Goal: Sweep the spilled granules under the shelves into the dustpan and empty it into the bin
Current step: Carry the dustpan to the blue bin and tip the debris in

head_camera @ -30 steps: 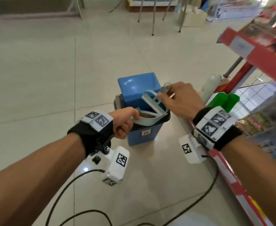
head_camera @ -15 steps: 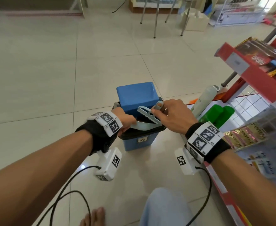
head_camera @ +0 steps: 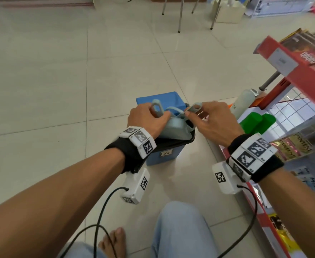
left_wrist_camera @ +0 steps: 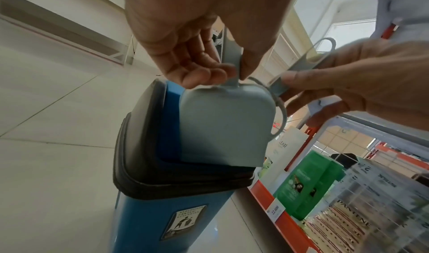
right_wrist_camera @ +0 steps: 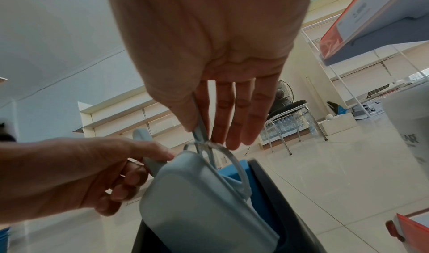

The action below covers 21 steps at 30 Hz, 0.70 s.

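Left hand (head_camera: 149,118) curled round dustpan (head_camera: 173,128) handle, pan tipped mouth-down into open blue bin (head_camera: 162,156) with black rim, lid swung up at 12 o'clock. Right hand (head_camera: 214,121) pinching small brush (head_camera: 194,108) handle between thumb and forefinger, other fingers straight, brush touching pan's upper edge. Red shelf (head_camera: 294,66) at 3 o'clock of bin; green bottles (head_camera: 255,122) on lower tier. Granules not visible.

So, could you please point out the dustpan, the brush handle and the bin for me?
dustpan (left_wrist_camera: 223,124), left wrist view, on its flat underside.
brush handle (head_camera: 194,108), head view, on the looped end.
bin (left_wrist_camera: 148,225), left wrist view, on its blue front wall.
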### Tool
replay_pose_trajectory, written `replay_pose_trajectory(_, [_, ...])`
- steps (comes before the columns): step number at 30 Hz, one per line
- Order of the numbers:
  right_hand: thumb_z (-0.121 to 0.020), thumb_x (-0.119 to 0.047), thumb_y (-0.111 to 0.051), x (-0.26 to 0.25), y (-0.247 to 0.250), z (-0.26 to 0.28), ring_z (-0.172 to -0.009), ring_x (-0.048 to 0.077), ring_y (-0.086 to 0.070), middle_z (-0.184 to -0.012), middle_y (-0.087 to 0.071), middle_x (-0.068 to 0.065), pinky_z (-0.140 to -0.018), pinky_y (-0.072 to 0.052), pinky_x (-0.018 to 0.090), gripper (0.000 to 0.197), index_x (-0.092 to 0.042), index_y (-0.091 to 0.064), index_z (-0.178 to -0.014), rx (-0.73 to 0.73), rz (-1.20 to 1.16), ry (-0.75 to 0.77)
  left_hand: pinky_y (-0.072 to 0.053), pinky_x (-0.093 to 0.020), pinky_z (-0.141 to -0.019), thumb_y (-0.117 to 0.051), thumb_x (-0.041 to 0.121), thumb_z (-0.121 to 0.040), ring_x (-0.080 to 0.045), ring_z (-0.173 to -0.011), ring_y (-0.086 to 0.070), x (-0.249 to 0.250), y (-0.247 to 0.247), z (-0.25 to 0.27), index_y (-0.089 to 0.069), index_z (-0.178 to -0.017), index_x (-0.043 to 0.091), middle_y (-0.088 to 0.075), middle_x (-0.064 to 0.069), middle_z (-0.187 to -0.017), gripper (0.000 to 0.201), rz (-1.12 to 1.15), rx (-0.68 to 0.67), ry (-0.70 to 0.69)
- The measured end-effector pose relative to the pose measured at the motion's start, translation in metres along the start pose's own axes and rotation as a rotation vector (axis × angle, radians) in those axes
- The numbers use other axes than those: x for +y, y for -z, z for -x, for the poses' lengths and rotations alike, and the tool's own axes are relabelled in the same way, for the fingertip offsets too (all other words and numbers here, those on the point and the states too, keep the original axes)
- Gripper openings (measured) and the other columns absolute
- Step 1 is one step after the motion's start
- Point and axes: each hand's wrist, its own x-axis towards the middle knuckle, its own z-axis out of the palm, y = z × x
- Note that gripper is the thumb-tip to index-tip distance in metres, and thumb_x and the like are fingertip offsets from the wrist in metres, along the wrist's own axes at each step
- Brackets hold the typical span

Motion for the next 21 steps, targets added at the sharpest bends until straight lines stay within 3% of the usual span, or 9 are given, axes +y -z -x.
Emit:
replay_pose_trajectory(3, [-0.092, -0.049, -0.056, -0.004, -0.001, -0.001, -0.079, 0.015, -0.067, -0.086, -0.074, -0.003, -0.076, -0.056, 0.04, 0.028, -0.029, -0.075, -0.099, 0.011, 0.012, 0.023, -0.038, -0.027, -0.059, -0.066, 0.05, -0.075, -0.025, -0.072, -0.062, -0.002, -0.004, 0.003, -0.063, -0.069, 0.015, -0.063, -0.001, -0.069, 0.036, -0.073, -0.026, -0.026])
replay_pose_trajectory(6, [-0.092, -0.049, -0.056, -0.006, -0.004, 0.0, -0.08, 0.015, -0.069, -0.085, -0.074, -0.005, -0.076, -0.056, 0.039, 0.031, -0.025, -0.075, -0.097, 0.077, -0.003, 0.015, -0.041, -0.027, -0.063, -0.064, 0.053, -0.076, -0.022, -0.074, -0.058, -0.008, -0.005, 0.004, -0.06, -0.078, 0.021, -0.063, 0.004, -0.078, 0.033, -0.062, 0.032, -0.033])
replay_pose_trajectory(10, [-0.092, -0.049, -0.055, -0.012, -0.007, 0.002, -0.078, 0.016, -0.069, -0.084, -0.074, -0.004, -0.073, -0.056, 0.04, 0.033, -0.022, -0.075, -0.095, 0.075, -0.05, 0.021, -0.045, -0.029, -0.067, -0.064, 0.052, -0.078, -0.025, -0.081, -0.062, -0.015, -0.001, 0.006, -0.063, -0.085, 0.017, -0.068, -0.001, -0.086, 0.036, -0.06, 0.047, -0.026])
replay_pose_trajectory(13, [-0.092, -0.047, -0.057, -0.013, -0.006, 0.002, -0.077, 0.016, -0.069, -0.082, -0.074, -0.005, -0.074, -0.057, 0.039, 0.031, -0.023, -0.075, -0.094, 0.095, -0.063, 0.021, -0.045, -0.029, -0.067, -0.065, 0.051, -0.08, -0.024, -0.078, -0.061, -0.017, 0.003, 0.006, -0.061, -0.083, 0.018, -0.068, 0.0, -0.083, 0.033, 0.032, 0.147, 0.006])
replay_pose_trajectory(17, [-0.092, -0.046, -0.057, -0.012, -0.007, 0.0, -0.078, 0.017, -0.069, -0.085, -0.074, -0.004, -0.075, -0.057, 0.039, 0.03, -0.022, -0.075, -0.096, 0.105, -0.078, 0.022, -0.044, -0.027, -0.065, -0.067, 0.049, -0.079, -0.023, -0.075, -0.064, -0.02, 0.002, 0.009, -0.064, -0.073, 0.017, -0.066, 0.002, -0.072, 0.033, 0.053, 0.107, 0.07])
replay_pose_trajectory(21, [-0.093, -0.044, -0.057, -0.009, -0.009, 0.002, -0.08, 0.014, -0.068, -0.088, -0.073, -0.005, -0.073, -0.056, 0.04, 0.028, -0.024, -0.075, -0.098, 0.15, -0.101, 0.036, -0.053, -0.034, -0.072, -0.066, 0.05, -0.079, -0.025, -0.076, -0.066, -0.022, 0.004, 0.007, -0.066, -0.077, 0.011, -0.071, -0.004, -0.074, 0.039, 0.122, 0.128, 0.112])
